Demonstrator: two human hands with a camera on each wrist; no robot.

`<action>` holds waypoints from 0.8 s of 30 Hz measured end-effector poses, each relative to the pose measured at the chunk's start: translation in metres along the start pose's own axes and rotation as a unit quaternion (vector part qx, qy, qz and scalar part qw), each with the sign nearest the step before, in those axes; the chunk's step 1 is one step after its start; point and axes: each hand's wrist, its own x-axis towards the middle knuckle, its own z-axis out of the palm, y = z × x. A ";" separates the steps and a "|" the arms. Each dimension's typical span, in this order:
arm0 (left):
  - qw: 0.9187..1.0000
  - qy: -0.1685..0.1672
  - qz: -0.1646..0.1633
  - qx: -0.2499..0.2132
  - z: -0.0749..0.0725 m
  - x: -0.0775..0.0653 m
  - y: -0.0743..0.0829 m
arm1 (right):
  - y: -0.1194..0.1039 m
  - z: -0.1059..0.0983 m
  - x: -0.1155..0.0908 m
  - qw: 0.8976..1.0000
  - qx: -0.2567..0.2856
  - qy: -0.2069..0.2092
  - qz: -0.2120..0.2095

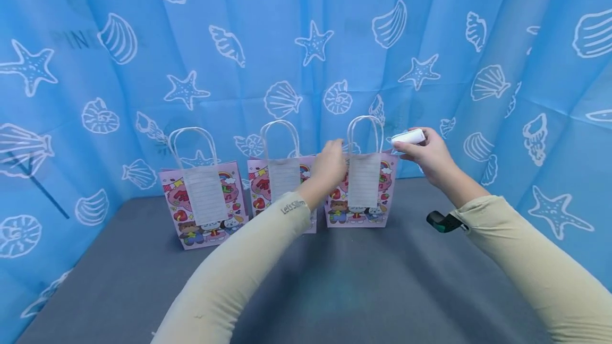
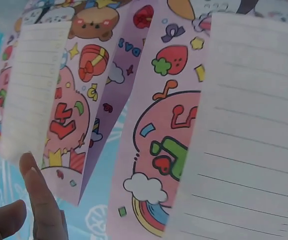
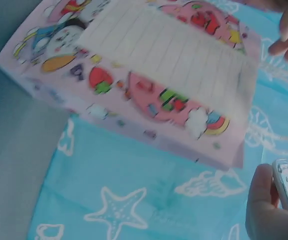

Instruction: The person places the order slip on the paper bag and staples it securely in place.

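My right hand (image 1: 434,159) grips a small white stapler-like device (image 1: 409,136) beside the top right corner of the rightmost pink cartoon gift bag (image 1: 388,182). In the right wrist view, a shiny metal face shows on the device (image 3: 286,182). A lined paper slip (image 1: 364,182) hangs on that bag's front, its upper edge near the bag's rim. My left hand (image 1: 330,168) reaches across the middle bag (image 1: 258,187) to the rightmost bag's upper left. In the left wrist view its index finger (image 2: 40,197) extends at the slip's top edge, thumb apart, pinching nothing.
The leftmost gift bag (image 1: 173,195) stands upright, also with a lined slip (image 1: 205,195). White rope handles (image 1: 193,129) rise from the bags. All three stand in a row on a dark grey table (image 1: 334,280), before a blue seashell-print curtain (image 1: 287,9).
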 end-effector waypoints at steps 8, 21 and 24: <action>0.998 0.038 0.040 -0.035 -0.016 -0.025 -0.022 | 0.011 -0.018 -0.011 0.999 -0.004 0.029 0.032; 0.993 0.073 0.056 -0.074 -0.031 -0.060 -0.059 | 0.020 -0.031 -0.035 0.996 0.074 0.002 0.044; 0.992 0.083 0.057 -0.076 -0.032 -0.067 -0.064 | 0.026 -0.032 -0.040 0.998 0.051 0.005 0.045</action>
